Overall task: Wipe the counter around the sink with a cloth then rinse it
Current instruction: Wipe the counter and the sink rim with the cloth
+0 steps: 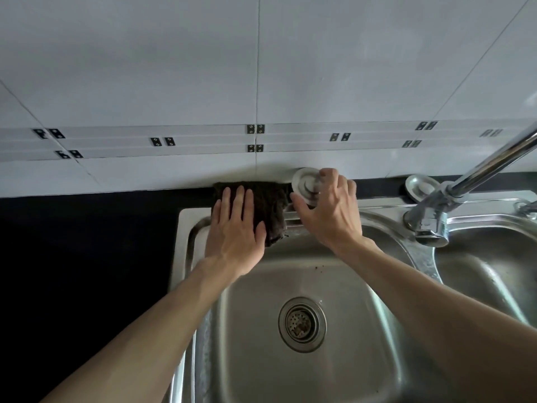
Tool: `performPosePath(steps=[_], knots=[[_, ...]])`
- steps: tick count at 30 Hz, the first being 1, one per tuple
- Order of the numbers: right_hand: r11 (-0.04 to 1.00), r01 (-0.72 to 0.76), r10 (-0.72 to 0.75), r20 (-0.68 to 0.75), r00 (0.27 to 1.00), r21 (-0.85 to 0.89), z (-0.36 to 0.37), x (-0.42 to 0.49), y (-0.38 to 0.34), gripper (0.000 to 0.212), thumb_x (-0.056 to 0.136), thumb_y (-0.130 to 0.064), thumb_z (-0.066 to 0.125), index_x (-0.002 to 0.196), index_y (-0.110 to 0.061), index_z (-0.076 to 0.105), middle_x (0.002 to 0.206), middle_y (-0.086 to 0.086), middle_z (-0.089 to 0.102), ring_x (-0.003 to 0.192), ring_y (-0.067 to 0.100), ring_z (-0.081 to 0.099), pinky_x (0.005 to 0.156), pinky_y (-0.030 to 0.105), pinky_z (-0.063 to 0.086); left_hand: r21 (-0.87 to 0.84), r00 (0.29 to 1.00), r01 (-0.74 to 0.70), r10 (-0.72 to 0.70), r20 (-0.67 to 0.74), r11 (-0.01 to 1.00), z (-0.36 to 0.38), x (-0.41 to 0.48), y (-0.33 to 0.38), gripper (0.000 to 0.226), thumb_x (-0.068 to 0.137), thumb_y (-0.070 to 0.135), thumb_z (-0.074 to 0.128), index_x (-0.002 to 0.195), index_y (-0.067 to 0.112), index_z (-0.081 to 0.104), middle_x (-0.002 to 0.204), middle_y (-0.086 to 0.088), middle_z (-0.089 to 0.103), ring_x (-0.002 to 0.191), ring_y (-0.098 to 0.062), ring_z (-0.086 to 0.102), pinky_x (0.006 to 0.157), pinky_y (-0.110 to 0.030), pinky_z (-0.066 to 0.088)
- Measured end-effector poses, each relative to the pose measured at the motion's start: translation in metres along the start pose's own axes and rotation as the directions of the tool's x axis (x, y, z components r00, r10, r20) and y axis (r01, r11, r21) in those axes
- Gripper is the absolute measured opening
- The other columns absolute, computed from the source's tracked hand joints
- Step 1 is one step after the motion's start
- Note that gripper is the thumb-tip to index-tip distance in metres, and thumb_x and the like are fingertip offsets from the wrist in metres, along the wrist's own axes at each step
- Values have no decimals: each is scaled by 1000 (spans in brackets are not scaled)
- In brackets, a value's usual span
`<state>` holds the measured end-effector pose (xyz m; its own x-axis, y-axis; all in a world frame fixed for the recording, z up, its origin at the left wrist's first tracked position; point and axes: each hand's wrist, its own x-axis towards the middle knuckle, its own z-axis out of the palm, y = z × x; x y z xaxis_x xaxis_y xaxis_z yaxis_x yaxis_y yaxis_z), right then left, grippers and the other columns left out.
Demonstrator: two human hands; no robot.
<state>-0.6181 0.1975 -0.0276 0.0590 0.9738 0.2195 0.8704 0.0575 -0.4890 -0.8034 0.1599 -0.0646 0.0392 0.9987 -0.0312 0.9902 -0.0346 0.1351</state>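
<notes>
Behind sink (186, 257), flat fingers (236, 199) on cloth (270, 205)

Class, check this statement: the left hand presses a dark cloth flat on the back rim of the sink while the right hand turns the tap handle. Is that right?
Not quite. In the head view the right hand holds a round sink stopper, not the tap. The left hand does press the dark cloth flat.
</notes>
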Motion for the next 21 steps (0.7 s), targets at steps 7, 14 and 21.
performPosePath(steps=[7,14,21], knots=[[996,-21,19,-20,1000,-88,-25,9,23,68,85,-57,63,129,-10,40,117,16,57,108,32,47,92,44,45,-37,1000,-3,3,-5,999,6,16,70,73,101,44,26,160,8,2,168,-12,-1,153,-33,-6,125,-45,-1],[989,-99,96,-31,995,-109,-42,9,40,65,85,-54,67,127,-11,42,121,17,55,113,34,44,94,45,44,-86,993,-85,91,69,993,4,26,120,74,102,46,22,159,7,-3,167,-13,-9,153,-33,-14,124,-46,-4],[983,-130,126,-38,991,-126,-56,9,53,66,85,-56,66,128,-12,42,124,15,53,116,32,43,94,43,43,-68,967,-203,211,142,977,6,39,158,78,101,43,32,158,3,-4,167,-14,-11,152,-32,-16,124,-45,-5]])
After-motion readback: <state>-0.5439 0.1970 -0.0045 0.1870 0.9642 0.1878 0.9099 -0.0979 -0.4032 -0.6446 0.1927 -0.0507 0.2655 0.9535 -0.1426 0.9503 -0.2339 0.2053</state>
